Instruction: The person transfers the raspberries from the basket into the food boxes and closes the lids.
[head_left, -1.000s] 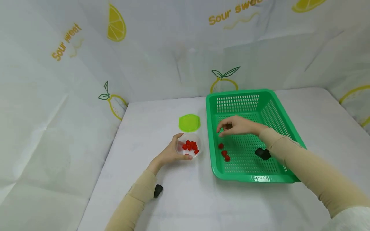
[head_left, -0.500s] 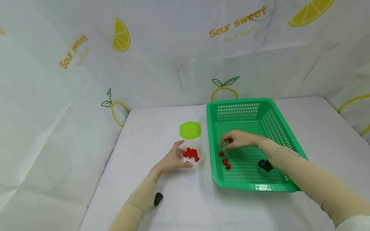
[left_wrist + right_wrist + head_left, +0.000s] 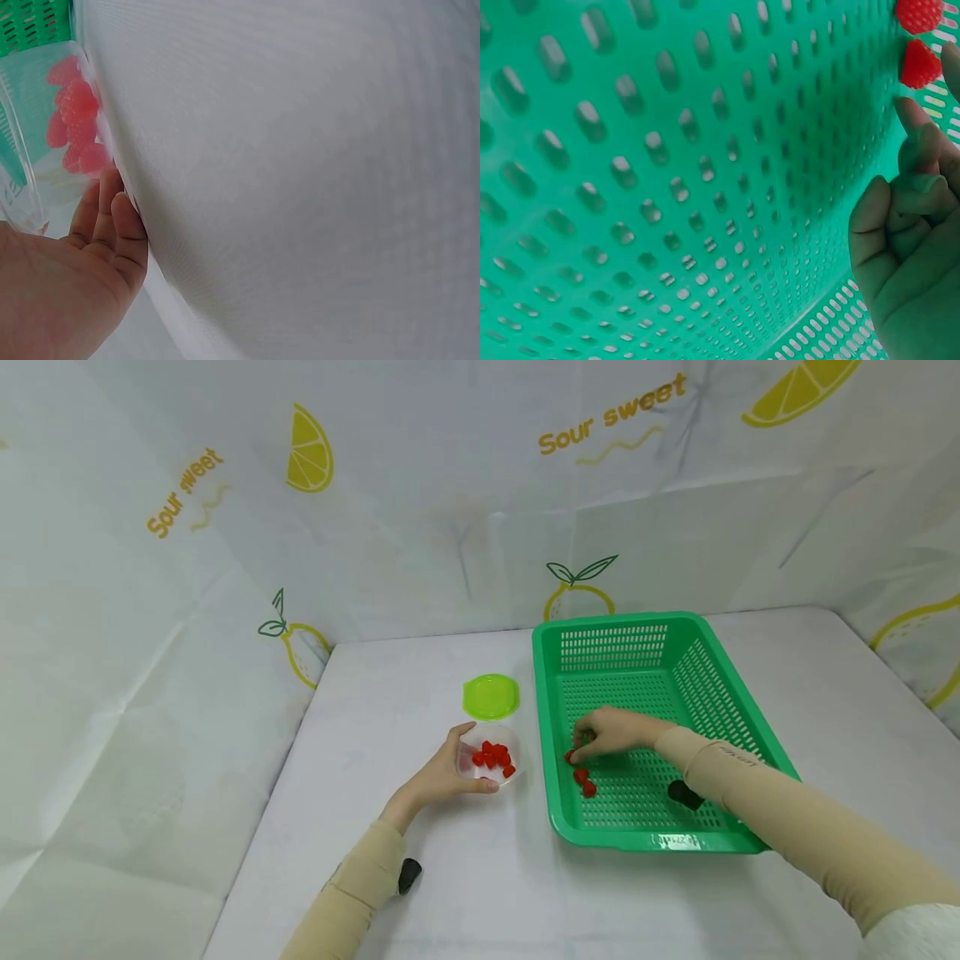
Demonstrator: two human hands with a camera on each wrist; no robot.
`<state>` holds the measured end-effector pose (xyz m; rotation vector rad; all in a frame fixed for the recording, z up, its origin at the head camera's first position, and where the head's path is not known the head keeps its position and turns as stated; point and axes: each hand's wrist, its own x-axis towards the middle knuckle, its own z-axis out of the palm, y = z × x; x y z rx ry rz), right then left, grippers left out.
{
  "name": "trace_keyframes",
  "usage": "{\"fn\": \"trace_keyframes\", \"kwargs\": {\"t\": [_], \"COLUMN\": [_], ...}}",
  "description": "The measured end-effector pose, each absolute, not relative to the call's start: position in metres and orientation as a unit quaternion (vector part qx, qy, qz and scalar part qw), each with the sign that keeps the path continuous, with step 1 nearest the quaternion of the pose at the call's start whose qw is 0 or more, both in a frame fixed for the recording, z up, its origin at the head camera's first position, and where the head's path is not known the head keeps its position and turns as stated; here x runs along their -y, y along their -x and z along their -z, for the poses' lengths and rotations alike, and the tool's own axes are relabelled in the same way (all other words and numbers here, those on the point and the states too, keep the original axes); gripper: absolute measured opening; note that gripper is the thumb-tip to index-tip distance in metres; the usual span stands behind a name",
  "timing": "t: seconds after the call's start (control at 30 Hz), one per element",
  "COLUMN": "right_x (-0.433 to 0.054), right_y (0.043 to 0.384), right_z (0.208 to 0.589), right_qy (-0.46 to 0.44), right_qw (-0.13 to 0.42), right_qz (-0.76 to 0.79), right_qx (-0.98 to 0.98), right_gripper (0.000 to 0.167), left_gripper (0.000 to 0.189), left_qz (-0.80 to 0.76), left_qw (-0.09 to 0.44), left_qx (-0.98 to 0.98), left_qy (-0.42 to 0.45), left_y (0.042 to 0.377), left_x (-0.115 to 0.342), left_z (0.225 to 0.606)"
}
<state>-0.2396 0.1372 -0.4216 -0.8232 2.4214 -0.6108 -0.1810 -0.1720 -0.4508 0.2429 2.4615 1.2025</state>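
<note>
My left hand (image 3: pixel 442 772) grips a clear plastic bowl (image 3: pixel 516 739) on the table, thumb at the near side and fingers at the far side. Several red raspberries (image 3: pixel 491 755) lie in it, and they also show through its wall in the left wrist view. Inside the green basket (image 3: pixel 660 842), my right hand (image 3: pixel 611 731) pinches a raspberry (image 3: pixel 570 757) by the left wall, its thumb and fingertips partly covering it. Two more raspberries (image 3: pixel 585 782) lie just nearer. In the right wrist view, a raspberry (image 3: pixel 920 64) shows close to the fingertips, the other fingers being curled.
A lime green lid (image 3: pixel 491 697) lies flat behind the bowl. The basket's raised, slotted walls stand to the right of the bowl. A white table (image 3: pixel 480 885) bears everything, with a lemon-printed white sheet (image 3: pixel 420 510) hanging behind it.
My right hand has come down and toward me onto the farthest raspberry in the basket, and its fingertips have closed in. My left hand keeps its hold on the bowl. The head view has tilted slightly.
</note>
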Motion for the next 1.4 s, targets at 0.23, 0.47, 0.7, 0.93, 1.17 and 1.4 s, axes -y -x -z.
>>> {"fn": "trace_keyframes", "kwargs": {"t": [0.23,0.47,0.7,0.93,1.17,1.4], "right_x": [-0.133,-0.133,-0.137,-0.141,-0.142,-0.136], "right_y": [0.237,0.237,0.238,0.246,0.247,0.251], "right_z": [0.424,0.425,0.424,0.415,0.402,0.381], "right_qy": [0.303,0.321,0.315,0.316,0.324,0.317], "right_qw": [0.248,0.249,0.266,0.257,0.237,0.214], "right_qz": [0.229,0.238,0.251,0.278,0.32,0.37], "right_qx": [-0.891,-0.882,-0.876,-0.87,-0.858,-0.847], "right_gripper": [0.019,0.013,0.011,0.011,0.011,0.011], "left_gripper": [0.103,0.104,0.105,0.105,0.106,0.106], "left_qz": [-0.43,-0.437,-0.436,-0.438,-0.434,-0.439], "left_qw": [0.195,0.197,0.199,0.198,0.198,0.199], "left_qx": [-0.877,-0.874,-0.873,-0.873,-0.875,-0.873], "left_qy": [-0.085,-0.084,-0.085,-0.083,-0.08,-0.081], "left_y": [0.181,0.182,0.183,0.183,0.183,0.183], "left_x": [0.173,0.173,0.174,0.174,0.173,0.173], "left_z": [0.452,0.451,0.452,0.451,0.451,0.451]}}
